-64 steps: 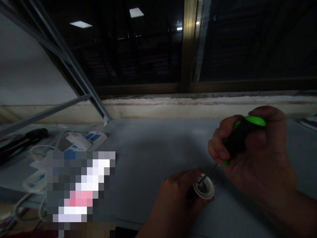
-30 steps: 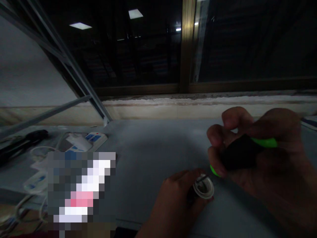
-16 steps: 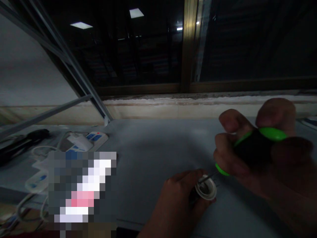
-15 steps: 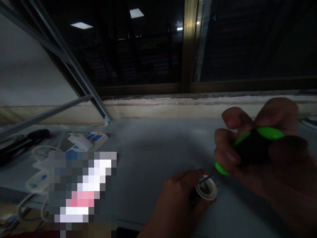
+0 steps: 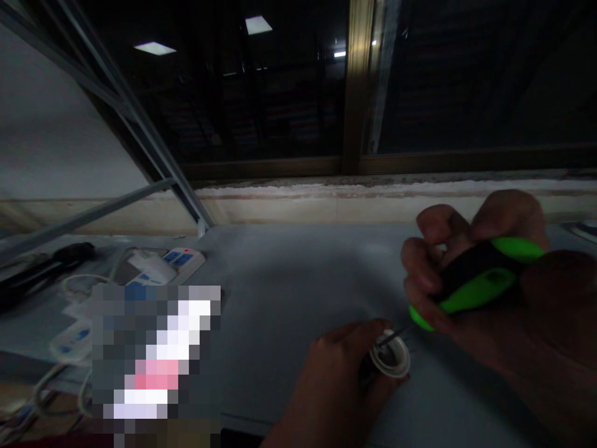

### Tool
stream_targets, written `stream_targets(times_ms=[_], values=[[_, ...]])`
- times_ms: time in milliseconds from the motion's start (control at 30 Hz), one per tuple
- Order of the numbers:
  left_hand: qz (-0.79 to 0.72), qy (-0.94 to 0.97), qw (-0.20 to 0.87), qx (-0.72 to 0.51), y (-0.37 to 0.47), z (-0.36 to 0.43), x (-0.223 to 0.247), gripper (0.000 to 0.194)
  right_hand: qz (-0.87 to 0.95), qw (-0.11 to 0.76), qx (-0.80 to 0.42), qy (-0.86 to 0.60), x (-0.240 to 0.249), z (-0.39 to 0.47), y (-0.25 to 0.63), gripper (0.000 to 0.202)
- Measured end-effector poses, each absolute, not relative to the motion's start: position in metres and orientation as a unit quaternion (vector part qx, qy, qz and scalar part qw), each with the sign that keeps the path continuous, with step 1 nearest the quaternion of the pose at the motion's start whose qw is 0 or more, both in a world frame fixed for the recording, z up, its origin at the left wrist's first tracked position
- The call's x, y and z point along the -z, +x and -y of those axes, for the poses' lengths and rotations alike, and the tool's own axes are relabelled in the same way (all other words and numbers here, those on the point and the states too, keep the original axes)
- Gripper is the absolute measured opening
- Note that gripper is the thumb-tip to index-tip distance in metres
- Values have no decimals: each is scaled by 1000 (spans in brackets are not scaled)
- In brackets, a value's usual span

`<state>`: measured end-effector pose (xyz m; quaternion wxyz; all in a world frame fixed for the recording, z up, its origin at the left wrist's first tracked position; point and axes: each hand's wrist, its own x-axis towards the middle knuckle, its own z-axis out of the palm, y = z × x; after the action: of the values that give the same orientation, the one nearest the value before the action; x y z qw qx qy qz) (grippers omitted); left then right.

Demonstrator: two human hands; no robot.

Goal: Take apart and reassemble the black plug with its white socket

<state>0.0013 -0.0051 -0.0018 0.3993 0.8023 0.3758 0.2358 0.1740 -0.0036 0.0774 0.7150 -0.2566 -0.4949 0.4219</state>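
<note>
Your left hand (image 5: 333, 370) pinches a small white-rimmed piece (image 5: 397, 373) between the thumb and curled fingers, just above the table (image 5: 280, 305), with its round mouth turned up and towards your right hand (image 5: 485, 339). That right hand, palm tipped into view, is curled around the black-and-green handle of a screwdriver (image 5: 482, 291); your lower fingers wrap its front end, while one upper fingertip seems to stand off it. The thin metal shaft (image 5: 397, 335) slants down from your right fingers into the mouth of the piece, next to your left fingertips (where its tip sits inside, I cannot tell in this dim light).

By the look of it, you are at the step of working the screwdriver inside the piece, probably turning it. I judge that such a turn calls for a firm left pinch, the shaft in line with whatever it bears on, and the right fingers rolling the handle without tugging it sideways.

Well beyond your left hand, on its outer side, lie a power strip (image 5: 190, 266) and a white plug (image 5: 152, 267).
</note>
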Motion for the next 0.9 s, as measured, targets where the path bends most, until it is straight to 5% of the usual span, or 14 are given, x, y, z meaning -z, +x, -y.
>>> stream_targets(times_ms=[100,267,500,733,900], values=[[-375,802,400,-239,1,5,2,32,521,672,-490,-191,-72,-2,179,23],[-372,804,397,-240,0,5,4,32,476,647,-566,-186,-71,3,183,39],[-369,801,403,-246,0,5,5,39,489,694,-494,-188,-72,1,181,30],[-368,804,400,-242,1,5,4,21,532,587,-587,-165,-62,-2,193,36],[-368,808,393,-240,1,6,5,31,497,644,-545,-204,-70,4,185,31]])
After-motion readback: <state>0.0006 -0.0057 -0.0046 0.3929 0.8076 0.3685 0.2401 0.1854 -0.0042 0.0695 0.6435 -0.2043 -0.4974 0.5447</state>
